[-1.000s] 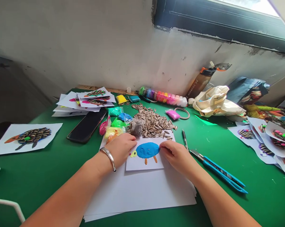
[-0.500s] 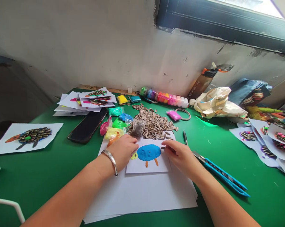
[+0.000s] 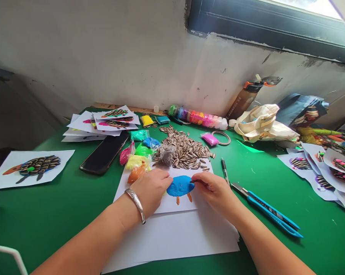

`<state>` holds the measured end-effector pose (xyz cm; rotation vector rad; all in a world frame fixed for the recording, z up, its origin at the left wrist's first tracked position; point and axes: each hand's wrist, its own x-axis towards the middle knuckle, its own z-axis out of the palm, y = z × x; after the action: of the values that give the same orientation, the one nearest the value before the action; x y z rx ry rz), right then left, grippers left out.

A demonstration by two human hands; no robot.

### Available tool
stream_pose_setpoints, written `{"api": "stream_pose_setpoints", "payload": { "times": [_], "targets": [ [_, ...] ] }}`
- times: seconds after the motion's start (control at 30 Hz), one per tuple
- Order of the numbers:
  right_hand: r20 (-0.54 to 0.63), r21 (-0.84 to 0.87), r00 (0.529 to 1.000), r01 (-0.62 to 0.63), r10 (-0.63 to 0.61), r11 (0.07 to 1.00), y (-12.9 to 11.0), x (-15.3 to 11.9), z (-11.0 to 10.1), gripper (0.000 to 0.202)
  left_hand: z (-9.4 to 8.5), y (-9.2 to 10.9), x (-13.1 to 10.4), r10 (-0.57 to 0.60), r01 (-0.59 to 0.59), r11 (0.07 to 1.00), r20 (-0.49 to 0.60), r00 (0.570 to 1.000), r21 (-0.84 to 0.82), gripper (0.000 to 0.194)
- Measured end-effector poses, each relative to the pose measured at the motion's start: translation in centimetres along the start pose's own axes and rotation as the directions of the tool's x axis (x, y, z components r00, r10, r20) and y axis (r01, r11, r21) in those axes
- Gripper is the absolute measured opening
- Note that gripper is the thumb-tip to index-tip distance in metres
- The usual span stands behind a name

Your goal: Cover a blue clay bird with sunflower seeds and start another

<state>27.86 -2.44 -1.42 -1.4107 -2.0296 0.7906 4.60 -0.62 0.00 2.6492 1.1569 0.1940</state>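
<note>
A blue clay oval [image 3: 180, 186] with two brown clay legs [image 3: 190, 197] lies pressed on a small white card [image 3: 172, 208]. My right hand [image 3: 212, 187] pinches a dark sunflower seed [image 3: 192, 181] at the oval's right end. On the other side my left hand [image 3: 152, 187], its fingers curled together, rests at the oval's left edge and covers most of the yellow clay head. Whether it grips anything is hidden. Beyond the card spreads a heap of striped sunflower seeds [image 3: 186, 149]. Bagged clay lumps, among them an orange one [image 3: 136, 173], sit beside my left hand.
Larger white sheets [image 3: 172, 236] lie under the card. To the right are a pen [image 3: 225, 170] and a blue utility knife [image 3: 271, 212]. A phone [image 3: 105, 154] and a finished seed picture [image 3: 37, 168] lie left. A bottle [image 3: 242, 99] leans on the wall.
My right hand has moved left, bringing the seed onto the blue oval's right end. My left hand has shifted right and down, now covering most of the yellow head.
</note>
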Motion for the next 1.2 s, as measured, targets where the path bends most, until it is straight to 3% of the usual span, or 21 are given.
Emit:
{"api": "stream_pose_setpoints", "payload": {
  "times": [0.17,0.43,0.57,0.77,0.97,1.2],
  "targets": [
    [-0.021,0.016,0.997,-0.077,0.078,0.997,0.7,0.1,-0.1,0.021,0.3,-0.1,0.0,-0.010,0.011,1.000,0.094,0.996,-0.011,0.048],
    [0.010,0.021,0.998,-0.066,0.065,0.998,0.8,0.2,-0.3,0.021,0.5,-0.1,-0.1,0.009,-0.015,0.999,0.162,0.987,0.033,0.048],
    [0.011,0.015,0.998,-0.057,0.057,0.998,0.8,0.3,-0.2,0.022,0.6,0.0,0.0,-0.014,0.003,0.998,0.168,0.986,0.069,0.043],
    [-0.001,0.022,0.997,-0.079,0.079,0.997,0.9,0.3,-0.3,0.021,0.0,0.4,-0.1,-0.005,-0.001,1.000,0.185,0.983,0.031,0.051],
    [0.003,0.046,0.997,-0.076,0.075,0.996,0.9,0.3,-0.4,0.020,-0.2,1.4,0.2,-0.064,0.039,0.992,0.216,0.974,0.121,0.041],
    [0.006,0.056,0.996,-0.085,0.084,0.995,0.9,0.3,-0.4,0.020,0.0,1.5,0.2,-0.070,0.056,0.996,0.202,0.977,0.075,0.049]
  ]
}}
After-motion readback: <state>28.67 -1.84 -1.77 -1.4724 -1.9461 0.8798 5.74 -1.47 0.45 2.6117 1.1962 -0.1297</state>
